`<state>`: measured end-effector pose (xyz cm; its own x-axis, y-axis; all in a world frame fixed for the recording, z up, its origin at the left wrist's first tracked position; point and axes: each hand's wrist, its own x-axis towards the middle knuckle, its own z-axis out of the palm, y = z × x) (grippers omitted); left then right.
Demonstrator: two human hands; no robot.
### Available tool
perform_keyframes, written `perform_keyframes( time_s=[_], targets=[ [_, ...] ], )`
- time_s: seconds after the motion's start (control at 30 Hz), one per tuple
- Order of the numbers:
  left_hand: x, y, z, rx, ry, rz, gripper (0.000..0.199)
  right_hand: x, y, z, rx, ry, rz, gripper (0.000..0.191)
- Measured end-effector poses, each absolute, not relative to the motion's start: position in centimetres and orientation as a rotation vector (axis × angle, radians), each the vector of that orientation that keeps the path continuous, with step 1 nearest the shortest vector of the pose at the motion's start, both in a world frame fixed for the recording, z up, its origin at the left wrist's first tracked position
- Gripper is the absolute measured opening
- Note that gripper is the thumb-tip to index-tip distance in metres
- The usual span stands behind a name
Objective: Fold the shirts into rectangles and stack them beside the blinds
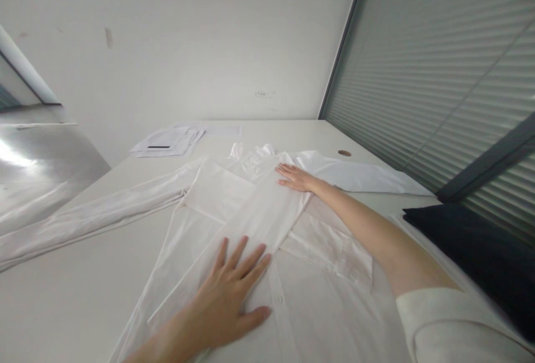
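Note:
A white button-up shirt (317, 290) lies spread on the table, its collar end toward the far side. One sleeve reaches out to the left and another to the far right. A folded strip of white cloth runs slantwise across the front, and a cuff shows at the middle right. Flat on the lower part of the cloth rests my left hand (234, 290), fingers spread. Farther up, near the collar, my right hand (295, 178) lies flat with fingers stretched out. Neither hand grasps the cloth.
Several papers (169, 141) lie at the table's back left. A round hole (344, 153) pierces the white table (79, 301) at the back right. Dark folded cloth (472, 257) sits along the right edge, below the window blinds (426, 73). A wall stands behind.

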<state>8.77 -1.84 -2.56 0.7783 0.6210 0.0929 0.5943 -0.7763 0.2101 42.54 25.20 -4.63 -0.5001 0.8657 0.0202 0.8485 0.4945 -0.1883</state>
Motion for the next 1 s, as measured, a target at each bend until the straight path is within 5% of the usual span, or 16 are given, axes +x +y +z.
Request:
perform_keyframes(
  time_s=[0.37, 0.5, 0.7, 0.83, 1.0],
  targets=[
    [8.8, -1.8, -2.3, 2.778, 0.987, 0.191, 0.079, 41.1, 24.5, -4.4, -1.579, -2.532, 0.271, 0.076],
    [8.9, -1.8, -2.2, 2.77, 0.996, 0.155, 0.079, 37.0, 20.3, -3.9, -1.294, -2.506, 0.401, 0.075],
    [8.9, -1.8, -2.1, 2.778, 0.991, 0.159, 0.079, 29.5, 13.4, -3.0, -0.858, -1.901, 1.037, 0.032],
    [8.9, -1.8, -2.1, 2.778, 0.991, 0.16, 0.079, 27.9, 13.1, -2.7, -0.88, -1.34, 1.619, 0.055],
    [8.9, -1.7, -2.2, 2.78, 1.003, 0.144, 0.078, 28.0, 13.3, -2.9, -0.864, -1.286, 1.67, 0.06]
  ],
)
